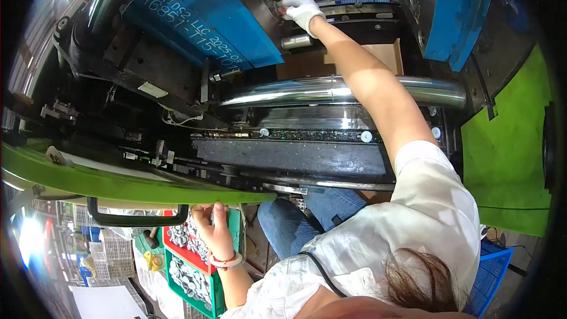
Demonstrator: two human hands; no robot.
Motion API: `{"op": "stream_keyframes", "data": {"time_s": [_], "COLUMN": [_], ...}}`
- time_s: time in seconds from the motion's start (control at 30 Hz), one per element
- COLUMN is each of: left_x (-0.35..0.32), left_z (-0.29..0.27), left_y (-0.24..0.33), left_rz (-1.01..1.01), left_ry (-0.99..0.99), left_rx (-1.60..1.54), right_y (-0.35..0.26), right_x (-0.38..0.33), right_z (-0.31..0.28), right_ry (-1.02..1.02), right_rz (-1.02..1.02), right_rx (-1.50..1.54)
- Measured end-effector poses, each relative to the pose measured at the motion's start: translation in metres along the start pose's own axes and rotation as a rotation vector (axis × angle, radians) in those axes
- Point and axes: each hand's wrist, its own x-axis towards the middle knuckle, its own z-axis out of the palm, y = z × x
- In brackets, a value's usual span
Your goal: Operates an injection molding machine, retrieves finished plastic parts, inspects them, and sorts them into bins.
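My right hand (301,13), in a white glove, reaches far in between the two halves of a mould. Its fingers are drawn together at the inner face of the left mould half (207,20), a blue block with a steel plate. Whatever they may pinch there is too small to make out. My bare left hand (217,236), with a bracelet at the wrist, is at the lower edge of the green machine door (236,196), just right of its black handle (139,220). The thumb and bent fingers close on that edge.
Blue right mould half (455,15) faces the left one. A thick steel bar (283,93) crosses below my right arm, above a cardboard piece (387,56). Red (207,267) and green (217,298) bins of small grey parts stand below the door. A blue basket (491,277) is lower right.
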Motion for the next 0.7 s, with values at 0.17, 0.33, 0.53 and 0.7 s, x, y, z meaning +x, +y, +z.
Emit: {"op": "stream_keyframes", "data": {"time_s": [0.17, 0.33, 0.53, 0.7], "left_x": [0.0, -0.001, 0.0, 0.004], "left_z": [-0.003, -0.001, -0.001, 0.001], "left_y": [-0.003, -0.001, -0.005, -0.007], "left_rz": [-0.004, -0.031, -0.015, 0.022], "left_ry": [-0.014, 0.017, 0.033, 0.017], "left_rx": [-0.01, -0.078, -0.091, -0.033], "right_y": [-0.004, -0.006, -0.022, -0.022], "right_x": [-0.001, -0.003, -0.019, -0.024], "right_z": [0.005, 0.006, 0.003, -0.001], "right_ry": [0.002, 0.052, -0.026, -0.099], "right_rz": [0.006, -0.03, -0.23, -0.267], "right_rx": [-0.071, -0.291, -0.662, -0.781]}}
